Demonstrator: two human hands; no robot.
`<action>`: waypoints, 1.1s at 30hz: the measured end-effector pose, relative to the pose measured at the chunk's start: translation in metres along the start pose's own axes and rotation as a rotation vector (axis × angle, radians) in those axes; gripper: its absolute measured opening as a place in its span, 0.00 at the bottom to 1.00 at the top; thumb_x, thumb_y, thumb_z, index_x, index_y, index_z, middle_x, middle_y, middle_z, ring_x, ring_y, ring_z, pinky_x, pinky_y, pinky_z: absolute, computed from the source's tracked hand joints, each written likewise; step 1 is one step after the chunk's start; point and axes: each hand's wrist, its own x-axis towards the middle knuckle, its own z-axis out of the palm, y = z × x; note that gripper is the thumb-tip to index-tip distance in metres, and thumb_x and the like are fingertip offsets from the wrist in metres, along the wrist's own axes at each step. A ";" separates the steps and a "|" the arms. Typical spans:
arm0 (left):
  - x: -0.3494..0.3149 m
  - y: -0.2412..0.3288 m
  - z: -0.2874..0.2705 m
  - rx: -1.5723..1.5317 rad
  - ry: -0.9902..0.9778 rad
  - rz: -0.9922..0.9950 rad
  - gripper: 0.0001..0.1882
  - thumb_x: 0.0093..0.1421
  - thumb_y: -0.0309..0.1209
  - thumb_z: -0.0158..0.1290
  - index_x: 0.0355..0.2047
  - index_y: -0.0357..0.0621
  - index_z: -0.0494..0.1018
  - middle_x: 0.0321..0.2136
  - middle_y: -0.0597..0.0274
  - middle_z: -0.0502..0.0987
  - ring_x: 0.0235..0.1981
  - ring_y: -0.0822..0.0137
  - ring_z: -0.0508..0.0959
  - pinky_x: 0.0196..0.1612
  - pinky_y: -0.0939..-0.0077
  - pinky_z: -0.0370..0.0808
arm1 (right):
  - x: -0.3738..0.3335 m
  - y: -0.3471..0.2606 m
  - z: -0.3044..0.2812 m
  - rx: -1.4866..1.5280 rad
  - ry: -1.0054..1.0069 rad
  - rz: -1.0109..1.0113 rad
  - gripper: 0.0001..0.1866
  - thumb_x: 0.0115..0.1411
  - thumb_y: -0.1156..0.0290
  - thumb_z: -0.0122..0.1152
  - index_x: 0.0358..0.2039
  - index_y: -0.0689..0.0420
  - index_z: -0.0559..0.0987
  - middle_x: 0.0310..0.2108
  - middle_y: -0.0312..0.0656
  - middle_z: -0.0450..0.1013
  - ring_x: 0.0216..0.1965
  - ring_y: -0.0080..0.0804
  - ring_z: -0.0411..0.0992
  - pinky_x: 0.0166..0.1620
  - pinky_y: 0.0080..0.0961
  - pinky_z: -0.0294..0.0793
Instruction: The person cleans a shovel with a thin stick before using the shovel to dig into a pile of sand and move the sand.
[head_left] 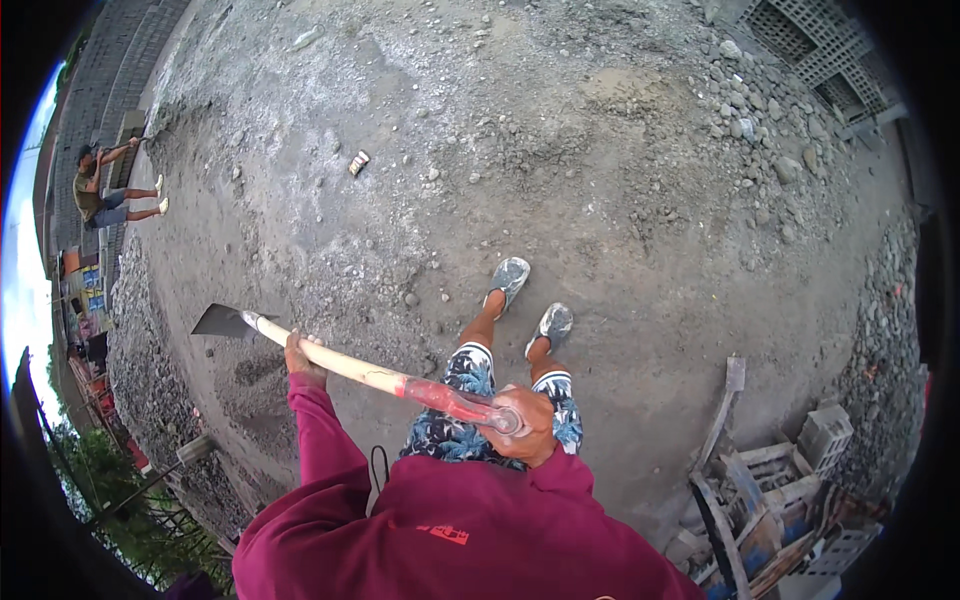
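The right hand closes round the scuffed red end of a shovel, the left hand round its pale shaft near the dark blade. The shovel slants across the patterned shorts; whether its blade touches the gravel cannot be told.

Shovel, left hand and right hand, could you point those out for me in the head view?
Shovel (362, 370): head view, on its pale wooden shaft.
Left hand (302, 363): head view, on the middle of the hand.
Right hand (536, 420): head view, on the back of the hand.
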 end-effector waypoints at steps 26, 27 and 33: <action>-0.178 -0.459 0.144 0.765 -0.456 -0.794 0.12 0.53 0.31 0.58 0.32 0.41 0.66 0.19 0.60 0.72 0.16 0.65 0.74 0.20 0.63 0.78 | -0.217 0.057 -0.041 0.977 1.431 0.962 0.13 0.62 0.64 0.52 0.21 0.50 0.69 0.12 0.32 0.64 0.11 0.27 0.63 0.17 0.26 0.68; -0.189 -0.448 0.140 0.725 -0.432 -0.811 0.12 0.53 0.31 0.57 0.33 0.42 0.65 0.19 0.61 0.71 0.16 0.64 0.74 0.19 0.63 0.77 | -0.214 0.054 -0.040 1.003 1.435 0.960 0.13 0.62 0.64 0.53 0.21 0.50 0.69 0.12 0.33 0.64 0.12 0.27 0.63 0.17 0.27 0.67; -0.241 -0.404 0.119 0.714 -0.355 -0.913 0.13 0.52 0.31 0.57 0.34 0.43 0.65 0.19 0.61 0.68 0.16 0.64 0.72 0.18 0.63 0.75 | -0.215 0.025 -0.031 0.983 1.401 1.004 0.15 0.61 0.62 0.53 0.19 0.50 0.68 0.11 0.34 0.63 0.13 0.31 0.62 0.18 0.31 0.66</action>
